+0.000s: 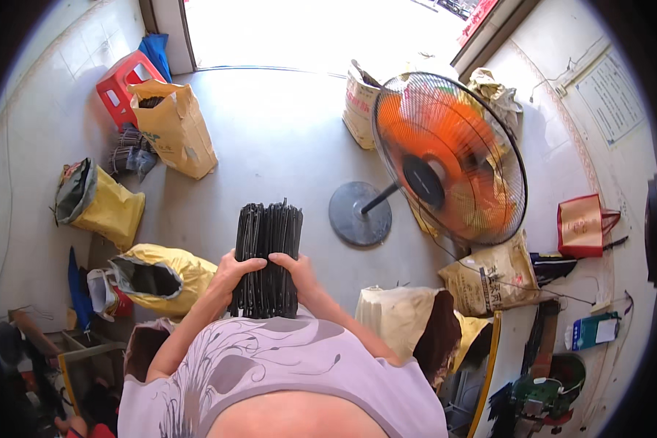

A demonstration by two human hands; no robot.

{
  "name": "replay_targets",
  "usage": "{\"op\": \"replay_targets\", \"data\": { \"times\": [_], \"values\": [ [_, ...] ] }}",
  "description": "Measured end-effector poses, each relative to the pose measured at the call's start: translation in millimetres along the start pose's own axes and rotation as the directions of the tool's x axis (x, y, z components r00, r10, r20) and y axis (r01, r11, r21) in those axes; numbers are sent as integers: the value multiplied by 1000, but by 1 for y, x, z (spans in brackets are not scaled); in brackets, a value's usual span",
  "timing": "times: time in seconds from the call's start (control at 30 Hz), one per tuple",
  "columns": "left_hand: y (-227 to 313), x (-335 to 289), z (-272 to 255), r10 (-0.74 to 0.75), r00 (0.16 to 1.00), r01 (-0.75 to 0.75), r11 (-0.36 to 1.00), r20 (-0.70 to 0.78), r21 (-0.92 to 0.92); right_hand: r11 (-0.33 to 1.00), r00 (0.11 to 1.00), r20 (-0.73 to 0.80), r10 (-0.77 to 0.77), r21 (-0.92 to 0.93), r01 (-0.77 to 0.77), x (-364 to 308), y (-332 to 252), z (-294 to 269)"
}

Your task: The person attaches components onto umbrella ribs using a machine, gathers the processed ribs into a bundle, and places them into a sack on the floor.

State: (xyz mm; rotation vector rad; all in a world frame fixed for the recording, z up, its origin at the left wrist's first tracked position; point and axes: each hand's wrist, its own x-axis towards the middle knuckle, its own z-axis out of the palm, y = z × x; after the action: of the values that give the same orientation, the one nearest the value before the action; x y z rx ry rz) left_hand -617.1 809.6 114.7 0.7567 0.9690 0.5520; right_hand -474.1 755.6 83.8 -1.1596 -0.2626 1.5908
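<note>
I hold a thick bundle of thin black rods (268, 241) in front of my chest, its far end pointing away from me over the concrete floor. My left hand (233, 269) wraps the bundle's left side, fingers curled over the top. My right hand (296, 270) grips the right side in the same way. The near end of the bundle rests against my pale patterned shirt (285, 365). Both forearms come in from below.
A standing fan with orange blades (449, 157) and round base (359, 214) spins at right. Yellow sacks (175, 128) (102, 204) (160, 276) lie at left, tan sacks (493, 277) (409, 314) at right. A red stool (124, 80) stands by the bright doorway.
</note>
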Motion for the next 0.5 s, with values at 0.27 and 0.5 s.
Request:
{"op": "replay_targets", "data": {
  "times": [0.27,0.5],
  "values": [
    [108,116,-16,30,995,-40,992,92,118,989,988,-53,-146,29,147,107,-81,45],
    [175,230,-2,-58,988,32,983,145,179,988,988,-91,-123,83,131,204,-156,42]
  ]
}}
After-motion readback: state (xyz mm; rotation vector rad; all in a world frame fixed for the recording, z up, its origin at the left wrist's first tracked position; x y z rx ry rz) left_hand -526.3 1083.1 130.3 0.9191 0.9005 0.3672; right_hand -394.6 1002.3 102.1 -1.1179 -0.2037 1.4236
